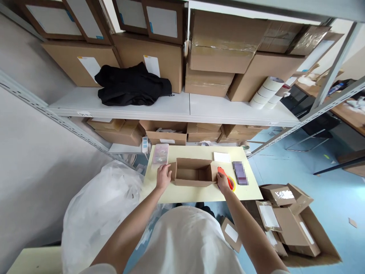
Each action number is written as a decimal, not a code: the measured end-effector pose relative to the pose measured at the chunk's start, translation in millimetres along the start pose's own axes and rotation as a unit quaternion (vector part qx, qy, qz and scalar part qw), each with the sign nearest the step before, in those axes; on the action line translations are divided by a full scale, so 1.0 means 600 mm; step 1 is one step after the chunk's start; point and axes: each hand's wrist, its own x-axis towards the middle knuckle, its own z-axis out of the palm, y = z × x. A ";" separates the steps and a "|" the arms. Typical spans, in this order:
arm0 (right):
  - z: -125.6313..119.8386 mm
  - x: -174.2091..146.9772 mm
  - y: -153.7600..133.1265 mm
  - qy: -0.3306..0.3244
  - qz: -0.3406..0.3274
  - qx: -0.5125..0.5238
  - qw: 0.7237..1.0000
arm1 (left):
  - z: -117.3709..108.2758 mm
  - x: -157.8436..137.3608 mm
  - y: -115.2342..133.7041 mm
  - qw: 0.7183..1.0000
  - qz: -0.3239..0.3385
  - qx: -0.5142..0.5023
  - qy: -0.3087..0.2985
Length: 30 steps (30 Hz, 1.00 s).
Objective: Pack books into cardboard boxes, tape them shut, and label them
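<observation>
An open carton (194, 175) sits on the pale table (199, 196), a flap out at either end. At the carton's left end, the left hand (164, 177) is partly closed, holding that flap between thumb and fingers. At its right end, the right hand (223, 182) is curled beside the red tape dispenser (221, 171); whether it grips this or the flap, I cannot tell. Beyond the carton's left end lies a clear plastic case (161, 153), beyond its right end a white card (221, 157), and farther right of it a purple, pixelated rectangular item (240, 173)
</observation>
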 end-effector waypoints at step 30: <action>0.037 -0.064 -0.058 -0.175 -0.322 -0.445 0.817 | 0.007 -0.026 0.006 0.934 0.214 0.212 -0.192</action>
